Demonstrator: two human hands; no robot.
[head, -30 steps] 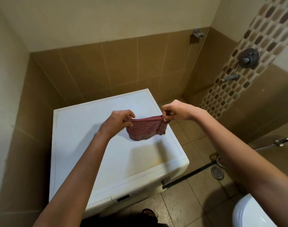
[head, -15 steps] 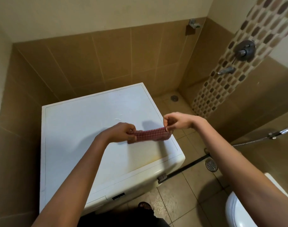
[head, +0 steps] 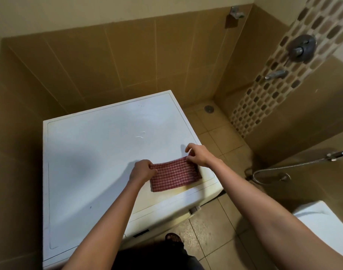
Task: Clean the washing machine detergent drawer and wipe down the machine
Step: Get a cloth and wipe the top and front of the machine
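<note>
Brown tiles (head: 127, 61) are framing the washing machine (head: 92, 152) mid-frame, where left hand (head: 141, 172) and right hand (head: 200, 156) are pinching opposite ends of the checked cloth (head: 174, 176), likely flattening it for wiping

You have the red-and-white checked cloth (head: 174, 177) lying flat as a rectangle on top of the white washing machine (head: 98, 152), near its front right corner. Your left hand (head: 141, 172) grips the cloth's far left corner, and your right hand (head: 200, 155) pinches its far right corner. A yellowish stain shows along the machine's front edge beside the cloth.
</note>
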